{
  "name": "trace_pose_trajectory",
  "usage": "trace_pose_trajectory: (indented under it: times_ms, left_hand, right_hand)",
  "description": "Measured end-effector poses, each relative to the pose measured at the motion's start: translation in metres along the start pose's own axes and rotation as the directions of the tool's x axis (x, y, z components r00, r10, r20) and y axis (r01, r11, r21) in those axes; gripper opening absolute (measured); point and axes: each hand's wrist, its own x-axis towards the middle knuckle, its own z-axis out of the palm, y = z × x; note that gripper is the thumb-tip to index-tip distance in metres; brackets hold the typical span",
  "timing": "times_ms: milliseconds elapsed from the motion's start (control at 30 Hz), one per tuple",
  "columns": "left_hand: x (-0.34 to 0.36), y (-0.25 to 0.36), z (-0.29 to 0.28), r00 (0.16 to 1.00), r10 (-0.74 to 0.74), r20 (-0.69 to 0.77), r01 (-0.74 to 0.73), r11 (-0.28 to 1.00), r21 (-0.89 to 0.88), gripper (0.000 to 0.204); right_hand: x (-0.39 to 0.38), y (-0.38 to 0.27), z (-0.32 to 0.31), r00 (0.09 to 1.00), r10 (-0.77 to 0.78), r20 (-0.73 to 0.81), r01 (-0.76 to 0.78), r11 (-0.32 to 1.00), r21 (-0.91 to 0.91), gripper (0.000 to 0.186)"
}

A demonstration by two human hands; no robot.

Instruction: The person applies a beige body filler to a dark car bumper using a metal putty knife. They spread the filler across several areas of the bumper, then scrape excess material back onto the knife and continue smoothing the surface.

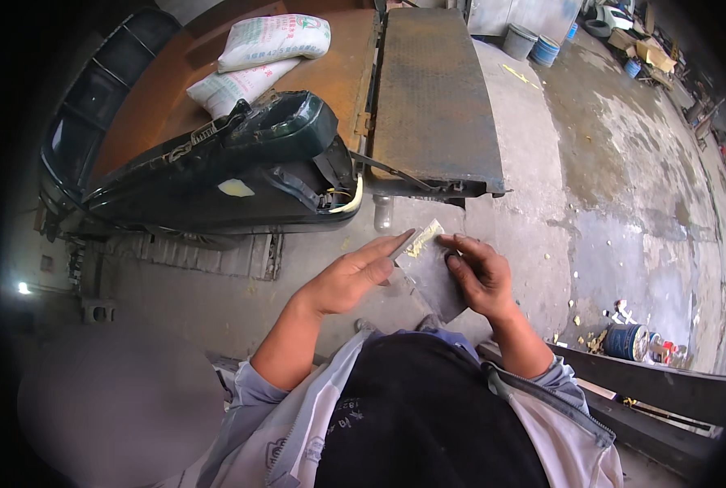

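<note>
In front of my body, my right hand (pixel 483 276) grips the right edge of a thin grey plate (pixel 440 281), thumb bent over its face. Pale yellow putty (pixel 421 239) is smeared along the plate's far end. My left hand (pixel 348 278) pinches a thin, dark flat scraper (pixel 401 246) at the plate's left edge, beside the putty; its fingers partly hide the blade. Beyond my hands stands a dark green truck side panel (pixel 249 150) bearing a pale yellow patch (pixel 235 189).
Two stacked white bags (pixel 275 42) lie on the rusty truck bed (pixel 159 110). A rusty flap (pixel 432 89) extends beside it. To the right, a blue can (pixel 625 342) lies among yellow scraps behind a dark beam (pixel 647 370). Buckets (pixel 546 50) stand at the far right.
</note>
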Motion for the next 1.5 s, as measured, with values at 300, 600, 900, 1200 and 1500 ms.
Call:
trace_pose_trajectory:
  times_ms: [300, 600, 900, 1200, 1500]
  left_hand:
    - [0.000, -0.035, -0.007, 0.859, -0.411, 0.307, 0.403, 0.911, 0.092, 0.054]
    - [0.025, -0.016, 0.009, 0.852, 0.004, -0.523, -0.303, 0.819, -0.488, 0.047]
    - [0.051, 0.011, 0.047, 0.631, 0.492, -0.599, -0.637, 0.770, -0.038, 0.050]
    - [0.053, 0.019, 0.053, 0.626, 0.508, -0.592, -0.645, 0.763, -0.028, 0.047]
    - [0.041, 0.024, 0.056, 0.703, 0.433, -0.564, -0.625, 0.755, -0.200, 0.050]
  right_hand:
    - [0.015, -0.008, -0.016, 0.991, -0.110, -0.082, 0.088, 0.967, -0.241, 0.032]
    - [-0.002, -0.011, 0.012, 0.955, 0.283, -0.092, -0.232, 0.901, 0.366, 0.044]
    - [0.014, -0.041, 0.047, 0.818, 0.556, 0.148, -0.469, 0.497, 0.730, 0.042]
    - [0.009, -0.049, 0.048, 0.817, 0.562, 0.129, -0.452, 0.484, 0.750, 0.042]
    - [0.011, -0.046, 0.041, 0.914, 0.400, 0.065, -0.352, 0.705, 0.615, 0.036]
